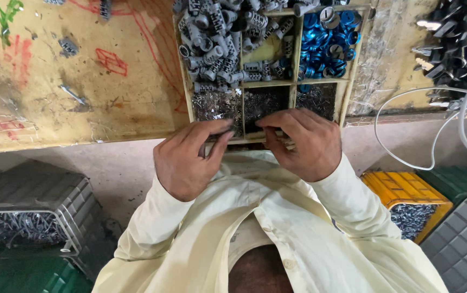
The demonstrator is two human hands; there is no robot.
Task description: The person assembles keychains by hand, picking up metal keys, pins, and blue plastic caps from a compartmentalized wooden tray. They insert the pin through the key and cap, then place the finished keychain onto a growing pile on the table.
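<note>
Left hand [187,160] and right hand [304,144] are pinched over the tray [244,87] near edge; any held part is hidden. Small pins are best steadied against that edge.

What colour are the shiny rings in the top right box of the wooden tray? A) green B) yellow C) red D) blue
D: the rings heaped in the top right compartment of the wooden tray are bright blue, beside a compartment of grey metal cylinders. Both hands, the left hand and the right hand, are at the tray's near edge.
</note>
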